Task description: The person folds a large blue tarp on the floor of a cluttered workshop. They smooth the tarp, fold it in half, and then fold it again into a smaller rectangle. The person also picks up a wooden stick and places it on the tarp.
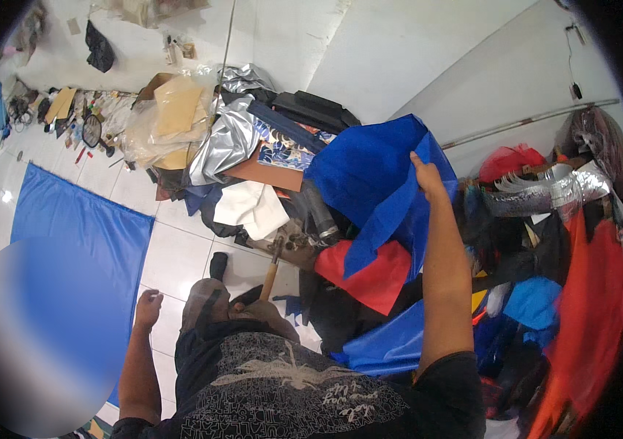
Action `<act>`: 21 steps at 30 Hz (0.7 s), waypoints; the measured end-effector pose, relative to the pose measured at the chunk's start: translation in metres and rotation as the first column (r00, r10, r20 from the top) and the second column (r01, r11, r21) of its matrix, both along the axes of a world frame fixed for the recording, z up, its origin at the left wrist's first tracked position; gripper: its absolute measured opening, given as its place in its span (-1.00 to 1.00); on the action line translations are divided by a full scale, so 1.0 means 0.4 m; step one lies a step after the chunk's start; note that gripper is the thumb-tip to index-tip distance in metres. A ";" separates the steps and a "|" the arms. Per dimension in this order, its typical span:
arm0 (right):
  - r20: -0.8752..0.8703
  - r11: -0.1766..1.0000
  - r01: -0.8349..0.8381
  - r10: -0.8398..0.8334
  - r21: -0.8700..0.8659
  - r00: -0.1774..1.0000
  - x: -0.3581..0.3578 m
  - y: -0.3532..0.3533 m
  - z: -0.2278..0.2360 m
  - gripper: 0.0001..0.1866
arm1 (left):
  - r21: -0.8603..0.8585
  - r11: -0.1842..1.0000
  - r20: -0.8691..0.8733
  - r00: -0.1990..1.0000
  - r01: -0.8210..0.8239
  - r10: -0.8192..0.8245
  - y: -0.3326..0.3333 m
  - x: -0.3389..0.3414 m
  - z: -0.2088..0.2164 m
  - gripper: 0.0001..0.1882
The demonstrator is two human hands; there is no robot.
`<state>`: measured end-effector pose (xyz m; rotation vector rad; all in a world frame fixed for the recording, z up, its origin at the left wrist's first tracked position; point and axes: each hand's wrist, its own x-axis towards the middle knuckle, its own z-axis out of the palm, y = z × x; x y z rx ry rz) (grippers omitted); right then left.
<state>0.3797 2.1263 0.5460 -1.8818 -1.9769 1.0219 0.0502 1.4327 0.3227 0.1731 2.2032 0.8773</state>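
Observation:
My right hand (426, 178) is raised to the right, gripping a large piece of blue fabric (374, 172) that hangs lifted above a heap of cloth. Under it lie a red cloth (374, 278) and more blue fabric (392, 340). My left hand (148, 307) hangs low at my side over the white tiled floor, fingers loosely curled, holding nothing. A wooden-handled tool (273, 267) lies on the floor just in front of me.
A blue sheet (81, 234) is spread flat on the floor to the left. A pile of silver foil (224, 139), tan paper, black bags and cardboard stands ahead by the white wall. Red and black fabrics and a silver piece (545, 194) crowd the right.

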 end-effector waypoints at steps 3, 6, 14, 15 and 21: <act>-0.049 0.990 0.037 -0.030 0.135 0.998 0.055 -0.018 -0.012 -0.23 | -0.220 0.974 -0.017 0.998 0.054 -0.059 -0.090 0.001 -0.086 -0.62; -0.087 0.972 0.163 -0.150 0.170 0.985 0.137 -0.037 0.012 -0.18 | -0.181 0.981 0.086 0.995 0.069 -0.054 -0.213 0.004 -0.168 -0.73; -0.513 0.663 0.748 -0.632 0.032 0.581 0.595 -0.171 -0.329 -0.21 | -0.204 0.739 0.332 0.755 0.642 -0.565 -0.102 -0.048 -0.153 -0.82; -0.508 0.622 0.778 -0.698 -0.084 0.504 0.551 -0.204 -0.354 -0.26 | -0.217 0.702 0.278 0.733 0.678 -0.621 -0.062 -0.069 -0.125 -0.83; -0.379 0.455 0.882 -0.842 -0.122 0.383 0.621 -0.501 -0.629 -0.37 | -0.050 0.315 0.036 0.317 0.948 -0.948 0.328 -0.089 -0.030 -0.85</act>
